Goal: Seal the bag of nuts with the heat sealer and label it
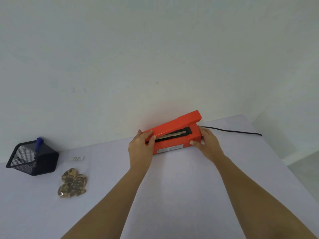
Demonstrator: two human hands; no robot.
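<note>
An orange heat sealer [174, 133] sits against the wall at the back of the table, its lid arm raised a little over the sealing strip. My left hand [140, 148] grips the sealer's left end, fingers curled over the lid's tip. My right hand [206, 141] holds the right end of the base, fingers wrapped round its corner. A clear bag of nuts [73, 183] lies flat on the table to the left, apart from both hands. A small white label [77, 158] lies just beyond the bag.
A black mesh pen holder [32, 157] with a blue marker [38, 144] stands at the far left. The sealer's black cord [231, 131] runs right along the wall. The lilac table [172, 195] ends at the right, near a wall corner.
</note>
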